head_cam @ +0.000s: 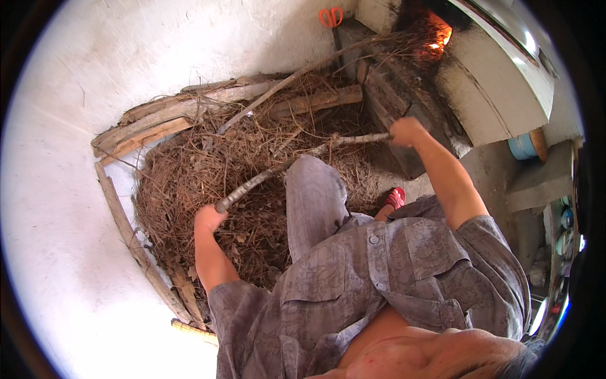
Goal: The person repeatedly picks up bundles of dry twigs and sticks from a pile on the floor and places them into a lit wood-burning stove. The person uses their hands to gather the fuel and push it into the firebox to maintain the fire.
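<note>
A long, slightly bent branch (255,182) spans the space before me, its middle against my raised knee (310,177). At its near left end my left hand (209,219) is closed around the wood. My right hand (407,131) grips the other end, close to the stove's dark ledge (395,97); motion blurs its outline a little. Below the branch lies a broad heap of dry twigs, needles and leaves (189,180). Another long stick (279,90) slants from this heap up into the stove opening.
Fire (440,38) burns in the stove mouth at the upper right, with thin twigs sticking out. Orange-handled tongs or scissors (330,18) lean by the white wall (142,47). Split logs (156,118) edge the heap. A blue round container (523,146) sits at the right.
</note>
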{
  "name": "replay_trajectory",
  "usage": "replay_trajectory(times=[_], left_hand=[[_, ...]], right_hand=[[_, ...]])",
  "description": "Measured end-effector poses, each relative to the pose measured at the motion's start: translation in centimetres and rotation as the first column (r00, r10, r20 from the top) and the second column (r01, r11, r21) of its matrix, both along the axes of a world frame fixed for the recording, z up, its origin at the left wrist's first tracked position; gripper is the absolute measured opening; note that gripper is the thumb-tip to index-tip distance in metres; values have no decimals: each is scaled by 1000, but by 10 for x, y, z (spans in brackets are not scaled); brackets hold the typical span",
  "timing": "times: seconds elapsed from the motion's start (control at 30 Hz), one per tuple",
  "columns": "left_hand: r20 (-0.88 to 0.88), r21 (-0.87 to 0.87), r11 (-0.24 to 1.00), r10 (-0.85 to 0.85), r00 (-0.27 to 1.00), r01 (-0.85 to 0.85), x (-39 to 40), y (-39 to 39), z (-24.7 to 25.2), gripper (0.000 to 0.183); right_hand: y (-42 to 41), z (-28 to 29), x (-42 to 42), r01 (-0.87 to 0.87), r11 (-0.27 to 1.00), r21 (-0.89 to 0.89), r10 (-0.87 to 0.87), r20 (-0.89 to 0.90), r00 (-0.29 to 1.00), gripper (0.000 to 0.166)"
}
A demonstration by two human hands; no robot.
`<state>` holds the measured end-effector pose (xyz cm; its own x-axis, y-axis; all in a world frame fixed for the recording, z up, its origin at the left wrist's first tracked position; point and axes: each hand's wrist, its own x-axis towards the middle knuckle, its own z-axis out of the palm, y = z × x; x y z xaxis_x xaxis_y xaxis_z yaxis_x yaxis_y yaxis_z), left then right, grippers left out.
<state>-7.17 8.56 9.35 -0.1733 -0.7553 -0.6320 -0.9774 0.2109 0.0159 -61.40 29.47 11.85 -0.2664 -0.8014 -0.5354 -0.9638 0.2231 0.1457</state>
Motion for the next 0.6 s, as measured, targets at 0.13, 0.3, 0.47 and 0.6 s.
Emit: replay_trajectory(times=[0.13,0.3,0.47,0.6], left_hand=[[-16,-30,1000,6,1000,-6,41,61,-77,49],[-22,-144,983,116,993,-118,36,53,-76,68],[-243,-196,927,271,931,-321,-69,15,-2,72],[-465,-397,853,132,875,-339,-143,-12,21,68]], right_hand=[[42,-56,48,141,977,-157,-129,83,988,42],[38,-47,53,457,845,-276,-280,500,820,48],[18,-47,32,755,646,109,-217,975,45,26],[-1,-1,43,764,581,279,138,892,-430,47]])
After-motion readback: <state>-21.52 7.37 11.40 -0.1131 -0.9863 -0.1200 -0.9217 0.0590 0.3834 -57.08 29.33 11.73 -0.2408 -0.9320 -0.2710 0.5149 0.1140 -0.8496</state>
